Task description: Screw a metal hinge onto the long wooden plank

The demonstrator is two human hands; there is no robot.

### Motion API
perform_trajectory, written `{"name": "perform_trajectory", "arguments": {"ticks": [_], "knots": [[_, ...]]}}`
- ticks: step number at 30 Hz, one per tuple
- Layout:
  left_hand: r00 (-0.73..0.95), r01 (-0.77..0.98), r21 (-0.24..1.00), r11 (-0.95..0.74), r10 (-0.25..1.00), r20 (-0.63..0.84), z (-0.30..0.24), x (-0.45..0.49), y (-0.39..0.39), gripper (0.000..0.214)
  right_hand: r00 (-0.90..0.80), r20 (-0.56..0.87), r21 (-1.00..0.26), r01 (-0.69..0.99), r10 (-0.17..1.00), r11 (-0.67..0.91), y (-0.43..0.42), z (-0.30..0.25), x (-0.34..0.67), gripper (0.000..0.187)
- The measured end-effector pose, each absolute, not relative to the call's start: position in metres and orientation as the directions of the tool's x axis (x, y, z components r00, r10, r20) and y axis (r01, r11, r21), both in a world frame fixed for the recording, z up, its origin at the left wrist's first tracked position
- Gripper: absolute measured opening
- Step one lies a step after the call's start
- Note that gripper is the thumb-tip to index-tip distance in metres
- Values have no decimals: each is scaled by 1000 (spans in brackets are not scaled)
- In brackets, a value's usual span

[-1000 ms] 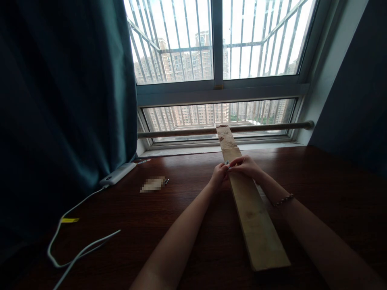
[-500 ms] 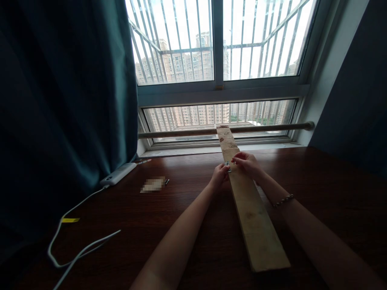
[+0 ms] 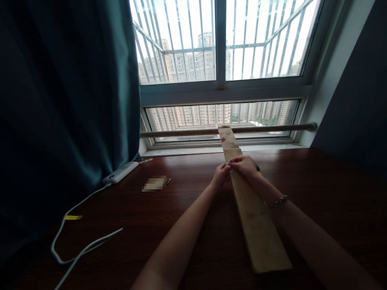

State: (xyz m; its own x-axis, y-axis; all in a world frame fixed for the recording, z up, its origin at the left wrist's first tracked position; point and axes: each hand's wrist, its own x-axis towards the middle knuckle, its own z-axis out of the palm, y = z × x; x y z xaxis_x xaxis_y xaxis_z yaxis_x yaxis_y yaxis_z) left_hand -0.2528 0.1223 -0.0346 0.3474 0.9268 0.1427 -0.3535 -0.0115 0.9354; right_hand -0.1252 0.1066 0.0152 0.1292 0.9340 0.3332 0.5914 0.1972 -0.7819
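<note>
A long wooden board lies lengthwise on the table and reaches up to the rail at the window. At the board's left edge, my left hand is closed on a small shiny metal piece, whose exact kind is too small to make out. My right hand is over the board with thumb and finger pinched together right at that metal piece. Whatever the pinch holds is too tiny to name. Behind the right wrist shows part of a yellow and black object, mostly hidden.
On the dark wooden table, a blurred-out flat item lies left of the hands beside small metal pieces. A white power strip with a looping white cable sits by the blue curtain. A rail crosses the window.
My right hand has come left and slightly down, bringing its pinched fingers to the metal piece. The yellow and black object now shows behind it. The view has shifted slightly.
</note>
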Motion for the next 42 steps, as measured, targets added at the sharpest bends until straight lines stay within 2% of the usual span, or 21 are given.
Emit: {"name": "perform_trajectory", "arguments": {"ticks": [5, 24, 35, 38, 42], "knots": [[356, -354, 935, -17, 922, 152, -35, -252, 124, 31, 194, 361, -791, 581, 912, 189, 106, 13, -128, 22], [372, -359, 933, -23, 913, 166, -34, -253, 122, 31, 184, 384, -809, 540, 905, 233, 108, 12, -128, 24], [375, -342, 939, -35, 911, 171, -32, -253, 121, 33, 177, 452, -787, 541, 874, 298, 107, 9, -128, 20], [355, -318, 945, -72, 916, 189, -32, -254, 120, 32, 205, 454, -829, 453, 867, 327, 109, 8, -129, 22], [329, -242, 956, -166, 913, 242, -32, -256, 118, 30, 282, 431, -901, 190, 857, 390, 109, 9, -130, 29]]}}
